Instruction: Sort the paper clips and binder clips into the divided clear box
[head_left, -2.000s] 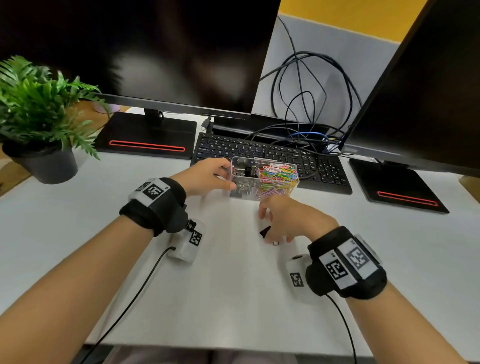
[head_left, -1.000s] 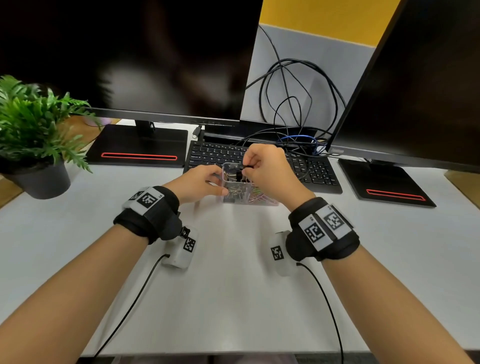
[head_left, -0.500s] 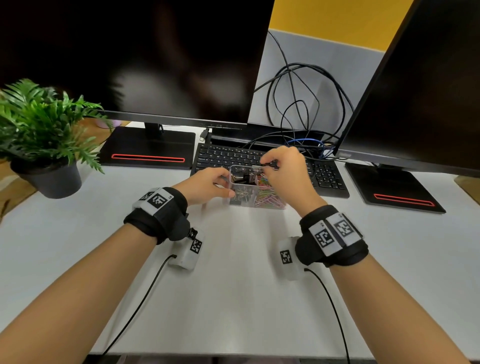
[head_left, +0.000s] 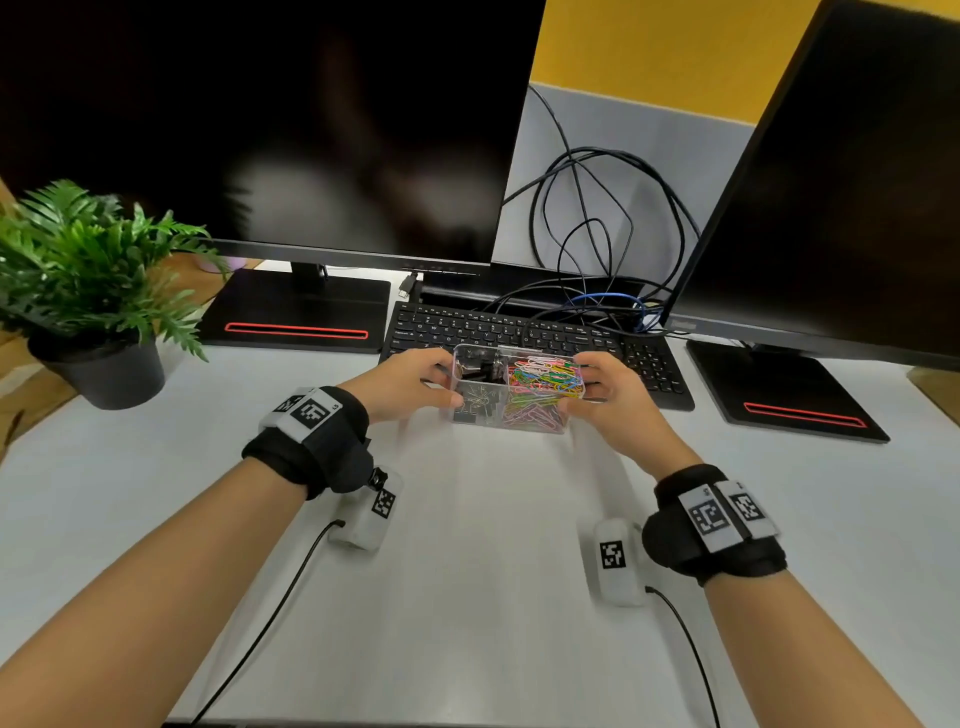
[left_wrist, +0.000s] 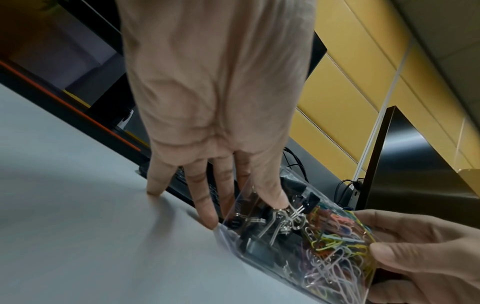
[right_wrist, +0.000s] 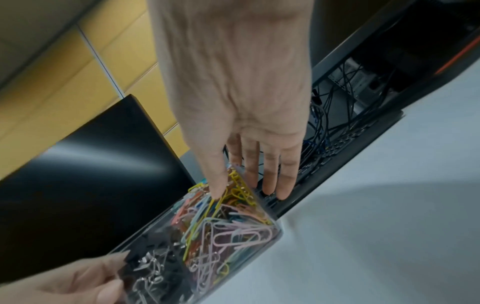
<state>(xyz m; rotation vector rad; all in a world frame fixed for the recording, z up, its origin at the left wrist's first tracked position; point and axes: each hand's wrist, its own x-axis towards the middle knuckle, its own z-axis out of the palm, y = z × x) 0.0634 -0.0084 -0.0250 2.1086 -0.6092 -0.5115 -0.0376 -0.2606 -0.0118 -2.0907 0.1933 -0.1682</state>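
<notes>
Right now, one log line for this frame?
stage: sorting looks done | left hand: holds box left end | right hand: holds right end | binder clips left, paper clips right

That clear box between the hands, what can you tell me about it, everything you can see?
The clear box is a small rectangular open-topped container that looks like transparent plastic. A divider splits it: black binder clips with silver handles fill its left part, colourful paper clips its right. It is on or just above the white desk, in front of the keyboard. The left hand grips its left end, the right hand its right end, thumbs on the near wall.
</notes>
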